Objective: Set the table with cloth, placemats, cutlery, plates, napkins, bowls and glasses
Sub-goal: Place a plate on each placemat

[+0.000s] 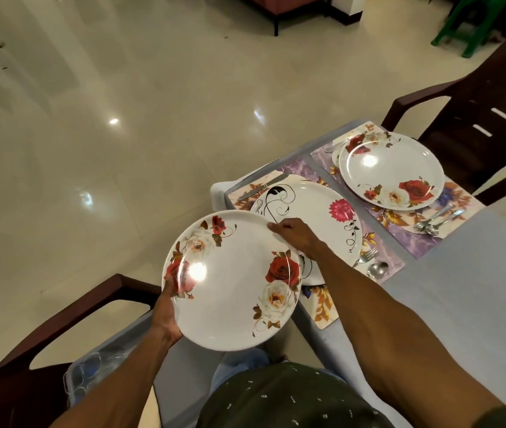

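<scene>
- Head view: left hand [165, 307] and right hand [298, 239] are both grasping the rose plate [230, 282] by its rim, lower centre of frame.
- Plate is hovering beside the table [477, 273] edge, overlapping the swirl plate [310, 217] on its placemat [322, 301].

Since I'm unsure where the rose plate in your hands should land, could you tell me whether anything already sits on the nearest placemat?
Yes. A dahlia plate already covers the nearest placemat, right beside the rose plate held by the left hand and right hand. The far placemat holds a plate too.
</scene>
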